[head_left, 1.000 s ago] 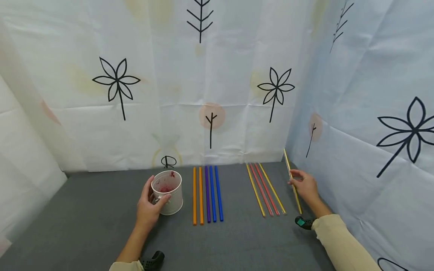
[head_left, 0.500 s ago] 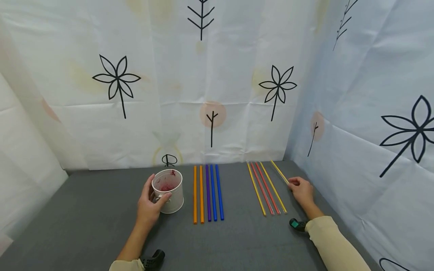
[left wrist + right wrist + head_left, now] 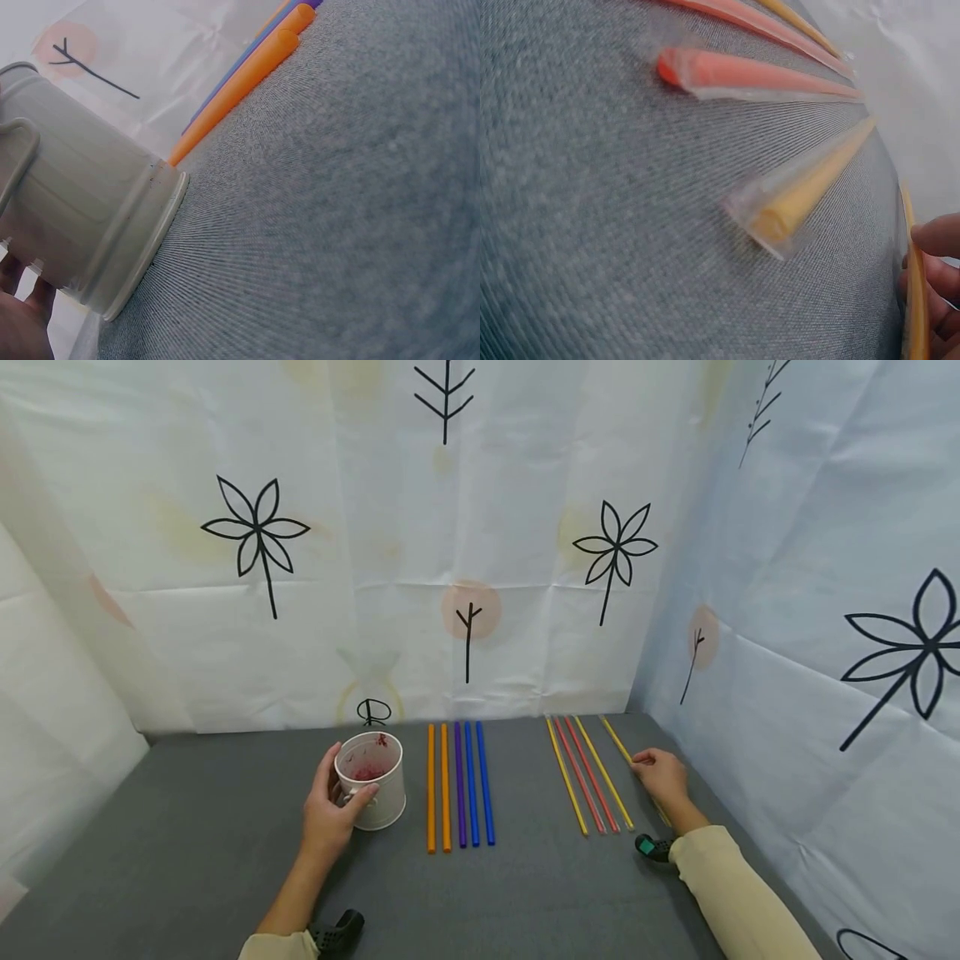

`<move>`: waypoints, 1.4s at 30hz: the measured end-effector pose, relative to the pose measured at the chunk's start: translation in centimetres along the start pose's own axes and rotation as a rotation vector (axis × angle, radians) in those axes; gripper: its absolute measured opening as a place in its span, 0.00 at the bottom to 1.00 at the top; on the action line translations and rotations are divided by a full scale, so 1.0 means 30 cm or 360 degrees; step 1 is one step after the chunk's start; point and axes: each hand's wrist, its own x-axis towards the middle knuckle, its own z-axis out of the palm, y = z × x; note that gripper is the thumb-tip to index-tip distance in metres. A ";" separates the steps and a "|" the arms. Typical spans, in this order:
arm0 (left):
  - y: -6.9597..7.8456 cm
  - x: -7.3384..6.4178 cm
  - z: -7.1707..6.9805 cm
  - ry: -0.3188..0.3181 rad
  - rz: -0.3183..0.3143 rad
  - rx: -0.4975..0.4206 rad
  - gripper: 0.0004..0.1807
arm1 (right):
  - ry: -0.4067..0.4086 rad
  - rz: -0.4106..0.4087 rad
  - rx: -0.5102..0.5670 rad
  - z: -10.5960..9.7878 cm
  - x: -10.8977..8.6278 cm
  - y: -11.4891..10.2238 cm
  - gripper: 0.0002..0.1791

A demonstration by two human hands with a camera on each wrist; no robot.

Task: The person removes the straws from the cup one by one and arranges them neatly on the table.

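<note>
My left hand [image 3: 326, 831] holds a white cup [image 3: 384, 797] with small handles, fingers and thumb around its side. Reddish marks show inside the cup, and its base meets the grey cloth in the left wrist view. Over at the right, my right hand [image 3: 663, 781] pinches a yellow straw [image 3: 617, 742] lying slanted at the table surface; the hand covers its middle. Left of that straw lie a wrapped yellow straw [image 3: 787, 214], two wrapped red straws [image 3: 742, 73] and another yellow straw [image 3: 564, 772].
Between the cup and the wrapped straws, two orange straws [image 3: 431, 789], a purple straw [image 3: 460, 789] and two blue straws [image 3: 486, 789] lie side by side. A grey cloth [image 3: 450, 910] covers the table. White patterned curtains [image 3: 510, 510] hang behind and at the sides.
My right hand has brought the yellow straw left and down to the table beside the wrapped straws, then shifted slightly along it. My left hand and the cup stay in place.
</note>
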 end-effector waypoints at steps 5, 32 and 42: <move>-0.014 0.003 -0.002 -0.0006 0.0018 0.0004 0.44 | -0.0077 -0.0034 -0.0039 -0.002 0.002 -0.002 0.08; -0.002 0.004 -0.010 0.0010 0.0013 0.0006 0.42 | -0.0539 -0.0432 -0.0013 -0.087 -0.051 0.028 0.17; -0.007 0.000 -0.004 0.0014 0.0009 0.0012 0.42 | -0.0471 -0.0412 -0.0058 -0.060 -0.034 0.015 0.16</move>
